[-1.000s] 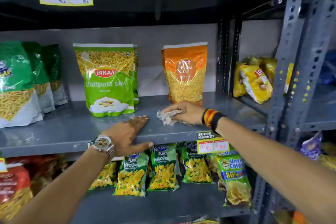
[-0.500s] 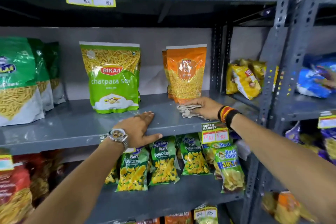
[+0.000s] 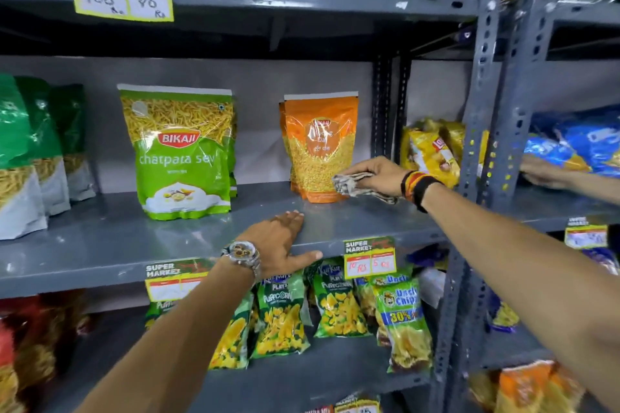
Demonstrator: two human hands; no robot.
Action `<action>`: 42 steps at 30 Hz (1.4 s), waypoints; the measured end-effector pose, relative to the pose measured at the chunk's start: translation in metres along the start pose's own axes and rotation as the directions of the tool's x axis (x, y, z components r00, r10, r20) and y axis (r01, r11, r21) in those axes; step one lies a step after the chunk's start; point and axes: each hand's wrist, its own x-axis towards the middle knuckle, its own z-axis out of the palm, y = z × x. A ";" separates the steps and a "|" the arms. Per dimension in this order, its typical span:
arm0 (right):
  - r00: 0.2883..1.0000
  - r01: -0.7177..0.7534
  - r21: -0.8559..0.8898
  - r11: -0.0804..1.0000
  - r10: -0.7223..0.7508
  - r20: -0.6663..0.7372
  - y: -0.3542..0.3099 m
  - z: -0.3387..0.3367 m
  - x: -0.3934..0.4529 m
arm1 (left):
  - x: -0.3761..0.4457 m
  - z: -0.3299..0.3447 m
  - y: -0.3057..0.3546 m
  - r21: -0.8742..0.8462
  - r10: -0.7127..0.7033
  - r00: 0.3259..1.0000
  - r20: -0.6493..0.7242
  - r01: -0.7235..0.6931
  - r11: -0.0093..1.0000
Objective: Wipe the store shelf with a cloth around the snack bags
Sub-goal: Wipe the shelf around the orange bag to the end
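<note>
A grey metal shelf [image 3: 100,245] holds upright snack bags. My right hand [image 3: 379,174] grips a crumpled pale cloth [image 3: 352,185] and presses it against the lower right corner of the orange snack bag [image 3: 318,144]. Left of that bag stands a green Bikaji bag [image 3: 181,151], with darker green bags [image 3: 27,151] at the far left. My left hand [image 3: 278,241] lies flat on the shelf's front edge, fingers spread, thumb over the lip, holding nothing.
Slotted grey uprights [image 3: 479,144] rise right of my right hand, with yellow chip bags [image 3: 432,151] behind them. Another person's hand [image 3: 543,174] reaches among blue bags on the neighbouring shelf. Price tags [image 3: 369,256] hang on the lip; small snack packs [image 3: 339,305] fill the shelf below.
My right hand has carried the cloth from the shelf surface in front of the orange bag rightward and up against the bag's lower right side. My left hand stays on the shelf edge.
</note>
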 end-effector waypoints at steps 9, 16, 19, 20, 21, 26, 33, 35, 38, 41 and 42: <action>0.992 -0.017 0.031 0.999 0.013 0.129 0.055 0.018 0.037 | 0.005 0.004 0.004 -0.024 -0.031 0.999 0.024 0.031 0.999; 0.956 0.102 0.050 0.994 -0.112 0.273 0.029 0.012 -0.058 | 0.003 0.001 0.006 -0.020 -0.027 0.999 0.029 0.027 0.999; 0.951 0.122 0.063 0.990 -0.135 0.280 0.020 -0.009 -0.096 | 0.003 -0.001 0.008 -0.020 -0.028 0.999 0.029 0.028 0.999; 0.973 0.103 0.098 0.990 -0.121 0.194 0.018 -0.017 -0.098 | 0.003 -0.002 0.011 -0.008 -0.019 1.000 0.021 0.020 1.000; 0.992 0.089 0.148 0.985 -0.101 0.074 0.018 -0.025 -0.094 | 0.004 -0.003 0.015 0.003 -0.007 1.000 0.008 0.007 1.000; 0.972 0.037 0.173 0.984 0.005 -0.233 0.032 -0.041 -0.030 | 0.024 -0.008 0.041 -0.014 0.022 0.999 -0.026 -0.023 1.000; 0.944 -0.077 0.132 0.988 0.115 -0.309 0.079 -0.031 0.052 | 0.039 0.002 0.041 -0.087 -0.028 0.999 0.026 0.030 0.996; 0.926 -0.107 0.149 0.983 0.153 -0.344 0.094 -0.033 0.074 | 0.040 0.002 0.041 -0.096 -0.036 0.999 0.037 0.039 0.995; 0.908 -0.160 0.152 0.975 0.205 -0.364 0.126 -0.038 0.113 | 0.040 0.001 0.043 -0.088 -0.052 0.998 0.047 0.056 0.995; 0.909 -0.209 0.115 0.971 0.236 -0.343 0.163 -0.038 0.152 | 0.039 -0.001 0.047 -0.075 -0.049 0.998 0.045 0.053 0.996; 0.903 -0.227 0.122 0.966 0.256 -0.346 0.157 -0.036 0.151 | 0.038 -0.002 0.048 -0.072 -0.051 0.998 0.043 0.054 0.996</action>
